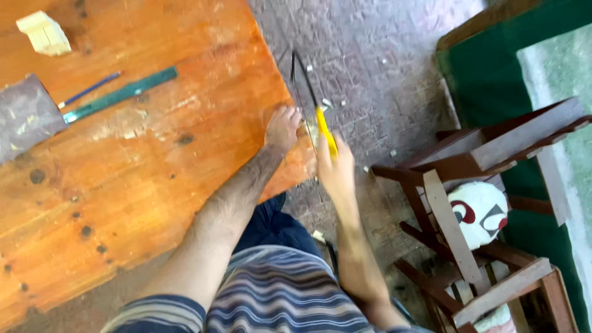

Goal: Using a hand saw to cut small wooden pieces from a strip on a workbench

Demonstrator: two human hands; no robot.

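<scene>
Sawing posture is shown at the right edge of the orange-brown wooden table. The right hand is closed around the yellow handle of a thin-framed hand saw, whose dark metal frame and blade are seen running up and away from the handle, just off the table's right edge and over the floor. The left hand is laid flat on the table at that same edge, fingers curled down close to the saw blade; whether a small piece is pinned beneath them cannot be told, since the spot is blurred and partly hidden by the hand.

Near the table's far left corner a small pale block of wood is seen. Closer to the middle of the far side, a long green ruler is laid at a slant, with a slim blue pencil just beside it and nearly parallel. At the left edge a grey sheet of sandpaper is lying flat, touching the ruler's lower end.

Pale chips are scattered over the grey patterned floor beside the table. To the right, a dark red-brown wooden chair frame is stood, with a white cushion printed in red and black held within it. Striped sleeves and dark blue trousers are visible at the bottom.
</scene>
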